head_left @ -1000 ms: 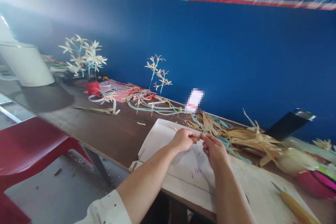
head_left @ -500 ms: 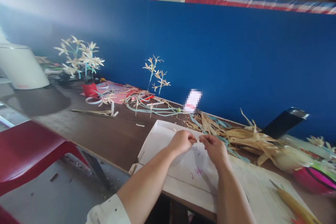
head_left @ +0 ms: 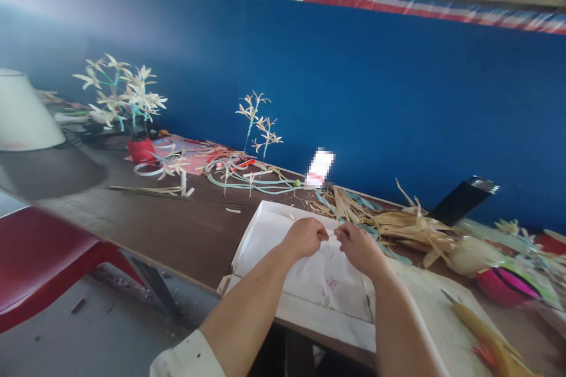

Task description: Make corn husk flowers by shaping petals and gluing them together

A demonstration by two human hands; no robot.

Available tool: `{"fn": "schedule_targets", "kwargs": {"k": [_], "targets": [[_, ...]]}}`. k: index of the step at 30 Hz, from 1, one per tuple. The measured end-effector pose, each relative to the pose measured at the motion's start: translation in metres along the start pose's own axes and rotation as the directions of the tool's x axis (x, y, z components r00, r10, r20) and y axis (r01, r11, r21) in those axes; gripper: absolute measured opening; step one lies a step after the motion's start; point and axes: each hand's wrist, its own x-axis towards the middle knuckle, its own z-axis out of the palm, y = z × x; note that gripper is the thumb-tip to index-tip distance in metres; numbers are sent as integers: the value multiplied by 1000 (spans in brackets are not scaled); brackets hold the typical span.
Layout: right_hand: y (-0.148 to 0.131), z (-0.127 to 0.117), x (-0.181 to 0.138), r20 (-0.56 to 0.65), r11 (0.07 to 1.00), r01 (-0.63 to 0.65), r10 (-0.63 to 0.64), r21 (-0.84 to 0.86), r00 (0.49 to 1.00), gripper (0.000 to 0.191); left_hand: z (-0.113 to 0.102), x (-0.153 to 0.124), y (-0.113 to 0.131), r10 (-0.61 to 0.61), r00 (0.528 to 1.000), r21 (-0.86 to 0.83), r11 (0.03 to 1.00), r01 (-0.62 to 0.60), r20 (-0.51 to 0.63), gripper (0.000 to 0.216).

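Above a white cardboard box lid (head_left: 305,288) with pink handwriting, my left hand (head_left: 306,238) and my right hand (head_left: 359,246) face each other with their fingers pinched. A thin pale strip (head_left: 331,235) spans the small gap between the fingertips, each hand closed on one end. Its exact kind is too small to make out. Small pale scraps lie on the lid below. Just beyond my right hand lies a bundle of dry corn husks (head_left: 393,221).
Handmade flowers in a red pot (head_left: 142,151) stand at the left, near a white container (head_left: 26,112). A black tumbler (head_left: 462,200) leans at right. A yellow-handled pointed tool (head_left: 480,330) lies right front. A blue partition (head_left: 375,94) borders the table; a red chair (head_left: 48,259) is left.
The view has shifted slightly to the right. My hands stay pinched over the lid, and my right hand has turned a little.
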Motion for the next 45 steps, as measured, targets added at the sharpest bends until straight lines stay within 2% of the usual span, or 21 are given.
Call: {"fn": "schedule_targets", "kwargs": {"k": [8, 15, 21, 25, 30, 36, 45], "targets": [[3, -8, -1, 11, 998, 28, -28, -58, 1000, 18, 1, -1, 1, -9, 1000, 3, 1000, 9, 24, 21], [3, -25, -1, 108, 986, 139, -129, -92, 986, 20, 3, -2, -1, 26, 999, 11, 1000, -27, 36, 27], [3, -35, -1, 179, 968, 146, -110, -203, 978, 16, 3, -4, 3, 79, 993, 84, 993, -87, 89, 28], [-6, -45, -2, 232, 945, 199, -139, -259, 963, 18, 4, -3, 4, 141, 983, 143, 977, -158, 120, 25], [-16, -52, -2, 322, 923, 212, -104, -320, 941, 15, 5, -1, 4, 169, 973, 177, 965, -196, 160, 23], [-13, -52, 2, 373, 906, 274, -145, -323, 916, 14, 7, -1, 3, 203, 962, 200, 951, -238, 181, 24], [-6, -50, 6, 471, 876, 360, -183, -321, 863, 14, 12, 1, 3, 292, 938, 333, 880, -339, 185, 24]]}}
